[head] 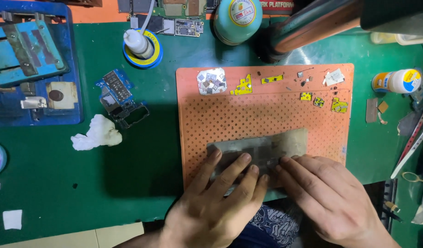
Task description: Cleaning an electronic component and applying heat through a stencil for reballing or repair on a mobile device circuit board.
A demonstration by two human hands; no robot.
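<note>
Here both hands lay flat on a thin grey metal sheet (266,149) that rested on the near part of the orange perforated mat (266,110). The left hand (211,206) had its fingers spread apart and pressed down on the sheet; the right hand (331,197) kept its fingers together, tips at the sheet's middle. Neither clamped anything. Even downward pressure seemed wise, so the sheet stayed square and clear of the small yellow chips (242,86) beyond
</note>
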